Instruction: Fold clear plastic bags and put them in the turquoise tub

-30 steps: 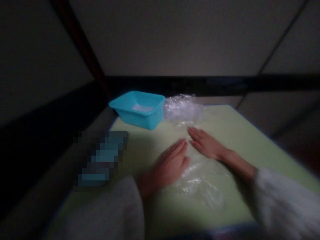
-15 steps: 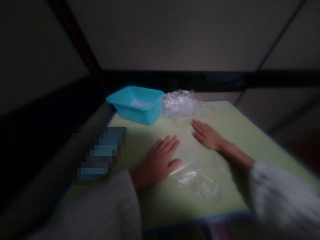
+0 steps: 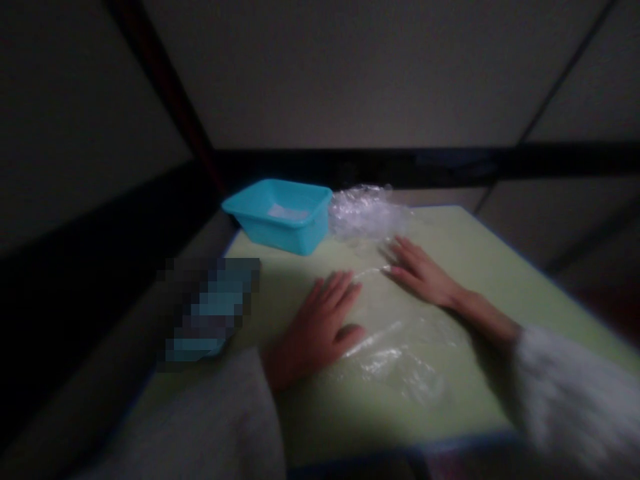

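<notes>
A clear plastic bag (image 3: 395, 320) lies spread on the pale yellow-green tabletop (image 3: 480, 267), crinkled toward its near end. My left hand (image 3: 320, 327) rests palm down at the bag's left side, fingers stretched out and thumb apart. On the opposite side, my right hand (image 3: 425, 272) lies flat with extended fingers by the bag's far right part. Neither hand is closed around anything. Behind my right hand's fingertips sits a crumpled heap of clear plastic bags (image 3: 367, 212).
A turquoise plastic basin (image 3: 307, 233) with something whitish inside stands at the back left, beside the heap. A pixelated, bluish flat object (image 3: 217, 310) lies along the left edge. Walls (image 3: 360, 73) rise behind and to the left of the table.
My right hand has slid slightly to the right, while my left hand stays nearly in place. The bag's far edge looks more lifted. The whole view has shifted a little.
</notes>
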Motion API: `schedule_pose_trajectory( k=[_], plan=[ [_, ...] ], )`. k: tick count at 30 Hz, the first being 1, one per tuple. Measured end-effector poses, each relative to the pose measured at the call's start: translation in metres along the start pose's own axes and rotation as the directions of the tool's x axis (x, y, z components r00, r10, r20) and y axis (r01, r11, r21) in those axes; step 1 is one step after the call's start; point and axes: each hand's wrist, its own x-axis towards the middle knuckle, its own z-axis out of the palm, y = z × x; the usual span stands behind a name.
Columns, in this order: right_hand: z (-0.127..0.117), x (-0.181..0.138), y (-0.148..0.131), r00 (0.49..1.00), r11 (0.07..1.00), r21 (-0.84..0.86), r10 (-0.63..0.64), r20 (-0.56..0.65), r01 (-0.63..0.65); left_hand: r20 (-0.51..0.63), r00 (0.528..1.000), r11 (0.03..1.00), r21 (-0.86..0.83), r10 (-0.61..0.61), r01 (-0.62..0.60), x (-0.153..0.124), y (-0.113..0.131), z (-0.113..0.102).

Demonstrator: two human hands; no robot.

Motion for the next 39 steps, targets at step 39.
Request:
schedule_pose_trajectory(
  k=[39],
  plan=[
    [-0.051, -0.029, -0.058, 0.679, 0.738, 0.577, -0.625, 0.385, 0.351, 0.047, 0.986, 0.987, -0.033, 0.158, -0.156, -0.008, -0.026, -0.014]
  ],
)
